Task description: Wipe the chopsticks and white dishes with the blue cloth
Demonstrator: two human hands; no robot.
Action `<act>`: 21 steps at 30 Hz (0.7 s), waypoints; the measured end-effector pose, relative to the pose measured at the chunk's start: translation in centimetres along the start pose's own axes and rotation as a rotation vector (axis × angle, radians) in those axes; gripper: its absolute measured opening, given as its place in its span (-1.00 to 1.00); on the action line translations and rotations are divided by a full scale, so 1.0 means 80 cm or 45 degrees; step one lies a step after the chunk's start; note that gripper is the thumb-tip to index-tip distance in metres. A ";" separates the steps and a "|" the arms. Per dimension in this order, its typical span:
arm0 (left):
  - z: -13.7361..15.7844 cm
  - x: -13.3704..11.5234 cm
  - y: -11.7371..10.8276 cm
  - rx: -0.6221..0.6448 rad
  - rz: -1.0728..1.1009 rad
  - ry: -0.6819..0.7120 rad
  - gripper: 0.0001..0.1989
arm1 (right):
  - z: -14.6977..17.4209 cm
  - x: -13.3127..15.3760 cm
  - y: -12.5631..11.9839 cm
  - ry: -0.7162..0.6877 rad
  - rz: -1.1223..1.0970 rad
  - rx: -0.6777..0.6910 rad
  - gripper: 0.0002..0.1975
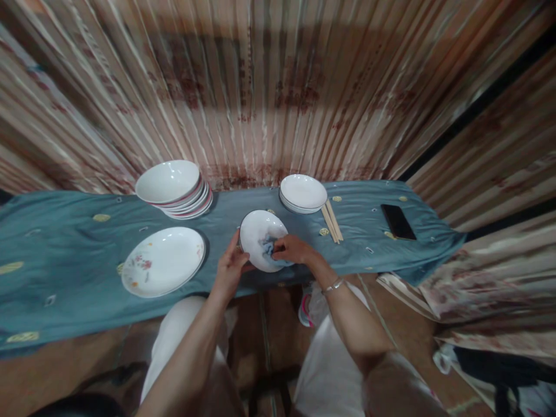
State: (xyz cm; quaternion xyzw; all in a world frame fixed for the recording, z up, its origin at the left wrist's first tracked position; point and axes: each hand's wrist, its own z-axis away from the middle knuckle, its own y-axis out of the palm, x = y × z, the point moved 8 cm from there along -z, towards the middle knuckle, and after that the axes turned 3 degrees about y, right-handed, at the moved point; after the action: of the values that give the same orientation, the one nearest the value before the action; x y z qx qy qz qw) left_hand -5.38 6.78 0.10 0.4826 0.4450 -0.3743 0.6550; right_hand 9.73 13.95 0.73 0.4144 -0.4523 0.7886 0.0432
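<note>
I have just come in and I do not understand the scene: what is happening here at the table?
A seated person holds a small white plate tilted at its edge with the left hand. The right hand presses a blue-grey cloth against its inside. On the teal tablecloth lie a flowered white plate, two stacks of white dishes, wooden chopsticks and a black phone.

We find no writing, brand, number or sign that we can read anywhere in view. The dark red marks on the striped curtain (278, 92) are too blurred for us to tell whether they are characters or mere pattern. The phone (398, 221) lies with a dark screen, and the plates carry only flower motifs.
</note>
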 end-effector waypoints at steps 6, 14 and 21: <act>0.002 -0.004 0.004 0.013 -0.021 -0.015 -0.07 | -0.010 -0.014 -0.017 0.040 0.107 -0.205 -0.93; 0.003 -0.004 0.005 0.017 -0.010 -0.009 -0.05 | -0.028 -0.014 -0.031 -0.075 0.101 -0.477 -0.95; 0.004 -0.004 0.006 0.049 -0.015 -0.004 -0.08 | -0.039 0.006 -0.030 -0.121 0.012 -0.591 -0.87</act>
State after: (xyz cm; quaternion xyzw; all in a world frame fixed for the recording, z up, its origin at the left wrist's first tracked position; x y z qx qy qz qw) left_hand -4.92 6.59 0.58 0.4920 0.4395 -0.3875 0.6439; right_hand 8.61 17.54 1.91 0.4280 -0.6248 0.6433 0.1121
